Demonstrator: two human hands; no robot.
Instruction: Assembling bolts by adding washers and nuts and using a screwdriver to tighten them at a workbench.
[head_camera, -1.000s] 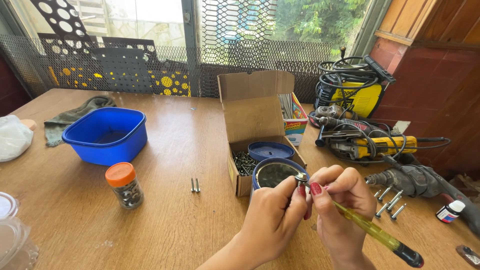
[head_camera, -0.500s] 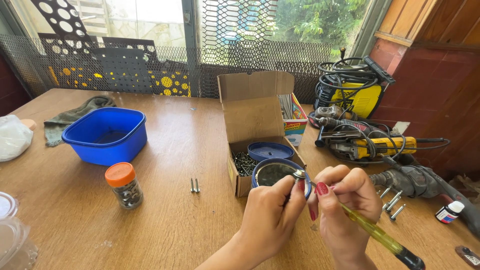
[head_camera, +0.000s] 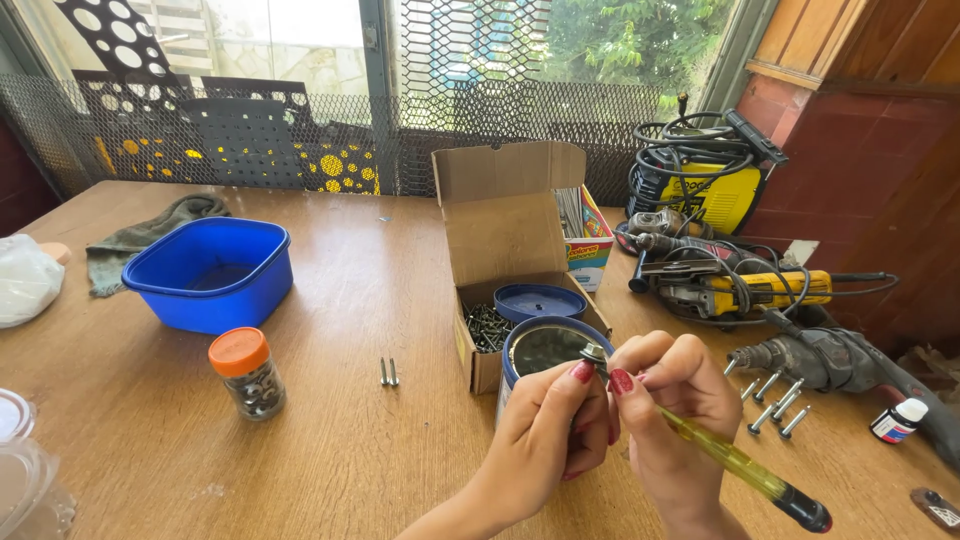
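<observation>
My right hand (head_camera: 675, 420) holds a yellow-handled screwdriver (head_camera: 740, 467), its handle pointing down to the right. My left hand (head_camera: 545, 440) pinches a small screw with a washer (head_camera: 594, 354) at the screwdriver's tip, fingertips of both hands meeting there. Just behind the hands stands an open round blue tin (head_camera: 545, 350), with its blue lid (head_camera: 541, 301) beyond. An open cardboard box (head_camera: 500, 262) of dark screws sits beside them.
A blue plastic tub (head_camera: 212, 274) and an orange-capped jar (head_camera: 247, 373) stand to the left, two loose screws (head_camera: 388, 372) between. Power tools with cables (head_camera: 740, 285), a drill (head_camera: 830, 360), several bolts (head_camera: 775, 397) and a small bottle (head_camera: 897, 420) crowd the right side.
Both hands have risen slightly and turned together around the screw at the screwdriver tip. Nothing else on the table has moved.
</observation>
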